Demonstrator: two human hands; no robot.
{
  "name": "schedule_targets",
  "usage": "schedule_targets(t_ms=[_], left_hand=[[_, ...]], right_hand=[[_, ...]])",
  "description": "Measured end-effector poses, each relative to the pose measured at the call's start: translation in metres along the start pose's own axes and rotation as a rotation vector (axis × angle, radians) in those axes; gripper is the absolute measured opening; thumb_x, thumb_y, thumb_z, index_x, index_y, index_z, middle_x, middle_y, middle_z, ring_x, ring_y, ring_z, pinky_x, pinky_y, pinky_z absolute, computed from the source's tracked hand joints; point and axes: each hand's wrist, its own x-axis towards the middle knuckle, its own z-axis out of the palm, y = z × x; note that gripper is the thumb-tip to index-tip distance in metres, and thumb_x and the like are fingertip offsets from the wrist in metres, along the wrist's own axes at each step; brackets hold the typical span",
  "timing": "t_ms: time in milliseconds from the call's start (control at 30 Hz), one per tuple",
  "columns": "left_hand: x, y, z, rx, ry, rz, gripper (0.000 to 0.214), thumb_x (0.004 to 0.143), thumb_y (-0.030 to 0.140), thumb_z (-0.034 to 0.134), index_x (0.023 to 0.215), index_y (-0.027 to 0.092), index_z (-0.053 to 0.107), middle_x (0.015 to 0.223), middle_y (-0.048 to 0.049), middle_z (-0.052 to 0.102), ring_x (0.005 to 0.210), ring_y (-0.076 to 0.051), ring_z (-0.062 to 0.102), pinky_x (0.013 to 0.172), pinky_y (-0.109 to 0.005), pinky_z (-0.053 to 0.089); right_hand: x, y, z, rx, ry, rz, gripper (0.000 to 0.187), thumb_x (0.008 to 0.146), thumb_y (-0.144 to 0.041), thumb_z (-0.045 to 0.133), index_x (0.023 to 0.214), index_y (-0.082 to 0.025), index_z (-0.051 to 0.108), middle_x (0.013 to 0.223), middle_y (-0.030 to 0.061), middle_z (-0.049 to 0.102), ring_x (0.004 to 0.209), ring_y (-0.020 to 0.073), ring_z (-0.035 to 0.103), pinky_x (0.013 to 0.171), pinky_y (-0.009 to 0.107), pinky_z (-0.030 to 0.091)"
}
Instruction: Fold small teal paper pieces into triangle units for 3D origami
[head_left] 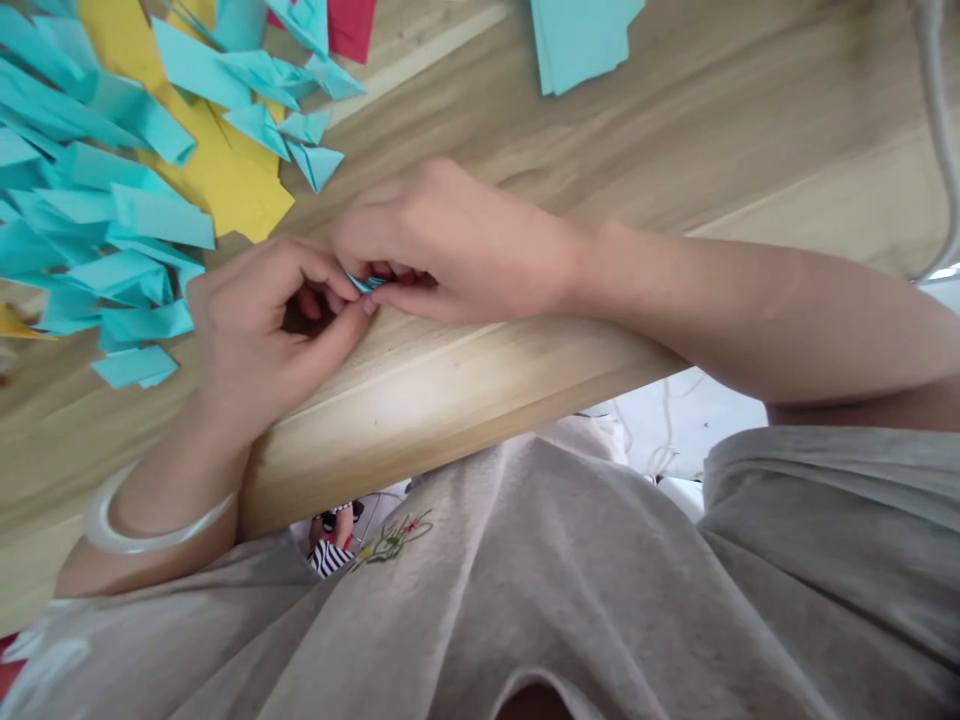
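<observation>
Between my fingertips is a small folded piece of blue paper [365, 284], mostly hidden by the fingers. My left hand [262, 320] pinches its left end between thumb and forefinger. From the other side my right hand [450, 245] closes on it, thumb below and curled fingers above. Both hands rest near the front edge of the wooden table [480, 375]. Just beyond them lie several small blue folded paper triangles [315, 165]. A heap of folded blue paper strips [112, 215] spreads to the left of my left hand.
Yellow paper sheets [225, 170] lie under and beside the blue pieces. A red paper [351, 28] shows at the top edge. Farther right is a stack of flat blue paper [585, 40]. A pale cable [941, 120] hangs at the far right.
</observation>
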Motion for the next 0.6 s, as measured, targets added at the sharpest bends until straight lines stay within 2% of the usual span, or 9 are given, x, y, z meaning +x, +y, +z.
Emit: schedule_targets(t_ms=[133, 300, 467, 600], left_hand=[[0.0018, 0.0025, -0.0017, 0.037, -0.014, 0.007, 0.012, 0.082, 0.025, 0.07, 0.08, 0.026, 0.059, 0.074, 0.0056, 0.06, 0.054, -0.007, 0.048, 0.048, -0.024, 0.036], [0.0026, 0.005, -0.0035, 0.069, -0.001, 0.033, 0.012, 0.083, 0.027, 0.069, 0.08, 0.025, 0.058, 0.073, 0.0065, 0.06, 0.054, -0.007, 0.05, 0.049, -0.025, 0.04], [0.0025, 0.0092, -0.0046, 0.101, -0.05, -0.017, 0.012, 0.087, 0.026, 0.064, 0.08, 0.033, 0.057, 0.074, 0.0056, 0.06, 0.057, -0.01, 0.052, 0.05, -0.029, 0.043], [0.0027, 0.0061, -0.0022, 0.08, -0.003, 0.055, 0.012, 0.083, 0.026, 0.069, 0.08, 0.024, 0.058, 0.072, 0.007, 0.058, 0.055, -0.006, 0.049, 0.049, -0.023, 0.038]], right_hand=[[-0.0009, 0.0008, 0.0023, 0.031, 0.024, -0.007, 0.021, 0.095, -0.024, 0.048, 0.103, -0.009, 0.06, 0.089, -0.0005, 0.054, 0.097, 0.0129, 0.056, 0.099, 0.027, 0.041], [-0.0009, 0.0004, 0.0035, 0.044, 0.023, -0.003, 0.02, 0.095, -0.021, 0.047, 0.105, -0.01, 0.06, 0.09, -0.0004, 0.054, 0.096, 0.0122, 0.056, 0.098, 0.026, 0.041], [0.0, -0.0007, 0.0023, 0.055, 0.01, 0.022, 0.02, 0.095, -0.021, 0.047, 0.104, -0.01, 0.061, 0.09, -0.0002, 0.054, 0.095, 0.0124, 0.056, 0.095, 0.025, 0.042], [0.0007, -0.0007, 0.0019, 0.06, 0.012, 0.019, 0.02, 0.095, -0.021, 0.048, 0.105, -0.01, 0.061, 0.088, -0.0007, 0.053, 0.093, 0.0112, 0.055, 0.095, 0.024, 0.041]])
